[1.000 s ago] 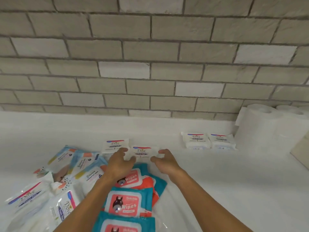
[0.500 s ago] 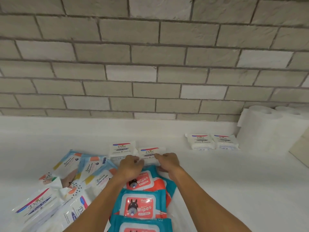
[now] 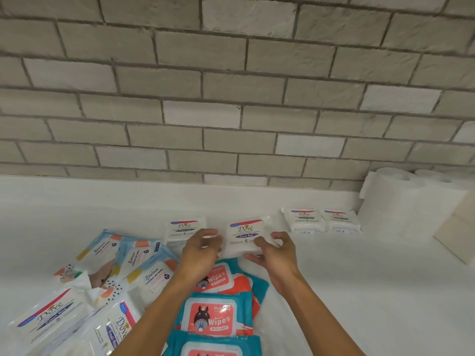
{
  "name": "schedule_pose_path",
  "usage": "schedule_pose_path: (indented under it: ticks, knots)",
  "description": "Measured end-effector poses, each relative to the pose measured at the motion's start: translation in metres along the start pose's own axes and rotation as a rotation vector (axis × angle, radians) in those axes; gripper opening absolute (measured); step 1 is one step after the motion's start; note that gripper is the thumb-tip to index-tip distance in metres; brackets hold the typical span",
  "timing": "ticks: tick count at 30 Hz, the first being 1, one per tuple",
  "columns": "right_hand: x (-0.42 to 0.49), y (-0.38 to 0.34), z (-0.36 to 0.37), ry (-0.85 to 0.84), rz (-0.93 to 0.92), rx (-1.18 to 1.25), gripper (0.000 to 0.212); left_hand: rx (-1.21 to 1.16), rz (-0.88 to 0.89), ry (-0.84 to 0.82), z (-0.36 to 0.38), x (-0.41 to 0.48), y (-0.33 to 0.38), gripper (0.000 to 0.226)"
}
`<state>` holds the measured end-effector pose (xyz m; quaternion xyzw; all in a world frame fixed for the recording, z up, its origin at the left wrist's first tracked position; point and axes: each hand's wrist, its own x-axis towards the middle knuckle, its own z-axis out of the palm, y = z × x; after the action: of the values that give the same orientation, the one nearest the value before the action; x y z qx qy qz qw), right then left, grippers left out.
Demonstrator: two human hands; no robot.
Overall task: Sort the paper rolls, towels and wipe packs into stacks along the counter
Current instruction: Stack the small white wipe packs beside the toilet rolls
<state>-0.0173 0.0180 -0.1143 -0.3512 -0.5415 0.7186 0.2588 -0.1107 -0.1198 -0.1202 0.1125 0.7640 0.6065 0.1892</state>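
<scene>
My right hand grips a small white Dove wipe pack by its right end and holds it tilted just above the counter. My left hand hovers at the pack's left edge, fingers curled apart with nothing in them. A second small Dove pack lies flat just behind my left hand. Two more Dove packs sit side by side further right near the wall. White paper rolls stand upright at the far right.
Teal and red wipes packs overlap under my forearms. Blue Stalove packs and large Dove packs are piled at the lower left. A beige object sits at the right edge. A brick wall backs the white counter.
Both hands were pressed on the Dove pack lying on the counter. Now the pack is lifted and shifted right in my right hand, and my left hand has come off it.
</scene>
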Motion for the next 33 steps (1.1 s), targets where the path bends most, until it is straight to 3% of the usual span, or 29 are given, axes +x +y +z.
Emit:
schedule_pose_path:
  ticks: [4, 8, 11, 17, 24, 26, 30, 33]
  knots:
    - [-0.016, 0.002, -0.004, -0.055, 0.047, 0.083, 0.039, -0.205, -0.118, 0.007, -0.009, -0.003, 0.005, 0.037]
    - [-0.033, 0.002, 0.006, -0.158, 0.087, 0.145, 0.039, -0.391, -0.197, -0.095, -0.013, -0.004, 0.005, 0.044]
    - [-0.045, 0.006, 0.022, -0.241, 0.078, 0.086, 0.037, -0.268, -0.086, 0.024, -0.013, -0.007, 0.004, 0.035]
    - [-0.041, -0.006, 0.048, -0.346, 0.051, -0.247, 0.026, -0.237, 0.005, 0.209, -0.048, -0.005, 0.001, 0.037]
    - [0.007, -0.001, 0.095, -0.233, -0.026, -0.653, 0.03, -0.25, -0.008, 0.372, -0.101, 0.007, -0.005, 0.03]
    - [0.024, 0.01, 0.11, -0.266, -0.04, -0.801, 0.043, -0.248, -0.01, 0.413, -0.113, 0.011, -0.009, 0.039]
    - [0.049, 0.031, 0.141, -0.285, 0.056, -0.994, 0.092, -0.25, -0.019, 0.483, -0.131, 0.022, -0.018, 0.047]
    - [0.058, 0.043, 0.16, -0.262, 0.091, -1.04, 0.102, -0.244, -0.006, 0.514, -0.141, 0.025, -0.021, 0.038]
